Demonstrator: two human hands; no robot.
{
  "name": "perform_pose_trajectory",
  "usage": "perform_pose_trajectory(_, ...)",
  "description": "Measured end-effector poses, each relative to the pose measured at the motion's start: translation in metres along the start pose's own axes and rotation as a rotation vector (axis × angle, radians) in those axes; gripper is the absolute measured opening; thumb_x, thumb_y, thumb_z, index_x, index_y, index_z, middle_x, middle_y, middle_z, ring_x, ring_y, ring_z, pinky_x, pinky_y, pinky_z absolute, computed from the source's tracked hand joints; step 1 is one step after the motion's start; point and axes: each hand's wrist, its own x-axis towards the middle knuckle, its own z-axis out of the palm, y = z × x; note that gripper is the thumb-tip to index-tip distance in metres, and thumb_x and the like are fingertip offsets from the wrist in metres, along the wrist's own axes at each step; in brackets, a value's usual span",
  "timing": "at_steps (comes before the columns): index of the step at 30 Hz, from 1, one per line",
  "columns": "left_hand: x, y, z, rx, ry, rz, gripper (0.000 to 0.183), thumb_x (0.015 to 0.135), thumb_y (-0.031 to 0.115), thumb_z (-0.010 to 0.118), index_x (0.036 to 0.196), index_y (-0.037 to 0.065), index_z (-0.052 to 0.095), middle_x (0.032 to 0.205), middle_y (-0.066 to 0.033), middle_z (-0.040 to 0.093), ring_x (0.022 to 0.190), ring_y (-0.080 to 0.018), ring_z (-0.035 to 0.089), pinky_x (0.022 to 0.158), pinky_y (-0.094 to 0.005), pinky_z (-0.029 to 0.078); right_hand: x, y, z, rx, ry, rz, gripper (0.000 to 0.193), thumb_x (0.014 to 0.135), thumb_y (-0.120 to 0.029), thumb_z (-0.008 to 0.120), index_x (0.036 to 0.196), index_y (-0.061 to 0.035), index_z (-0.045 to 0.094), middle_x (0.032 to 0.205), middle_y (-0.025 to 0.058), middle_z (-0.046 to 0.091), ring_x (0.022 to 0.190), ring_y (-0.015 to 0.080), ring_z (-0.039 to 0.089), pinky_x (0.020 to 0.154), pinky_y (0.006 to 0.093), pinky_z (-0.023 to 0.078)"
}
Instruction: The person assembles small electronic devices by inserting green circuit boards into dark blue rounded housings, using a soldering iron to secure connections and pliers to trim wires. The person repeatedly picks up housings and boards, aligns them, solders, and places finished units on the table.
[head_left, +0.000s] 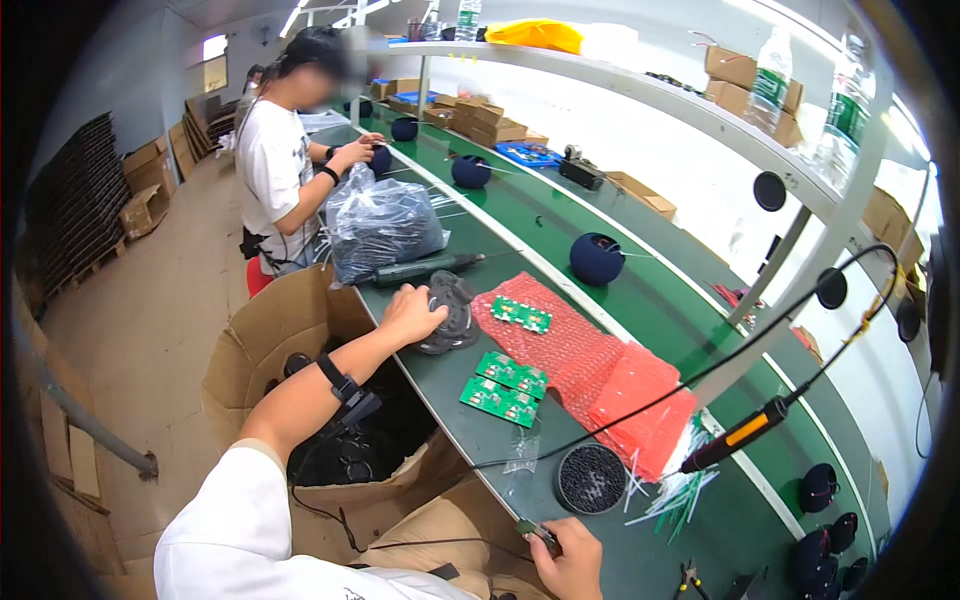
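Note:
My left hand [412, 316] reaches across the near edge of the green bench, its fingers curled on the edge of a dark plastic part [455, 312] with a curved outline. In my right hand [572, 562], low in the view, a small green circuit board [538, 534] is pinched between thumb and fingers. Panels of green circuit boards [505, 388] lie on the bench between my hands. Another green board [521, 314] rests on red bubble wrap [570, 350]. A round tin of small black screws [591, 478] stands beyond my right hand.
An electric screwdriver [735, 436] hangs on a cable at right, above white and green strips [672, 500]. Pliers [690, 580] lie near the lower edge. A cardboard box [270, 335] with black parts stands below my left arm. Across the bench, dark blue round housings [597, 258] line the belt; a co-worker [275, 165] works beyond.

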Motion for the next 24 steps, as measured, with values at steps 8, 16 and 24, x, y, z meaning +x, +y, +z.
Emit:
perform_pose_trajectory(8, -0.007, -0.009, 0.011, 0.058, 0.422, 0.203, 0.039, 0.079, 0.034, 0.082, 0.108, 0.010, 0.071, 0.114, -0.0131, 0.061, 0.116, -0.0354, 0.054, 0.098, -0.0500, 0.045, -0.009, 0.033, 0.010, 0.043, 0.033, 0.046, 0.020, 0.083, -0.010, 0.082, 0.098, -0.0003, 0.072, 0.082, 0.0083, 0.068, 0.060, 0.0148, 0.060, 0.057, 0.0276, 0.048)
perform_pose_trajectory(16, -0.016, 0.026, -0.024, -0.186, 0.599, 0.395, 0.030, 0.086, 0.020, 0.078, 0.109, 0.003, 0.069, 0.099, -0.0170, 0.074, 0.086, -0.0334, 0.073, 0.081, -0.0409, 0.056, -0.027, 0.049, -0.009, 0.611, 0.235, 0.456, 0.021, 0.091, 0.000, 0.075, 0.110, 0.0036, 0.067, 0.090, 0.0067, 0.072, 0.065, 0.0083, 0.063, 0.055, 0.0225, 0.050)
perform_pose_trajectory(24, -0.089, 0.079, -0.011, -0.904, -0.131, 0.400, 0.042, 0.094, 0.000, 0.072, 0.131, 0.002, 0.054, 0.113, -0.0098, 0.071, 0.103, -0.0129, 0.067, 0.088, -0.0292, 0.055, -0.061, 0.065, -0.054, 0.440, 0.466, 0.545, 0.039, 0.093, 0.005, 0.068, 0.128, 0.0003, 0.053, 0.104, 0.0094, 0.070, 0.078, 0.0097, 0.067, 0.053, 0.0206, 0.051)
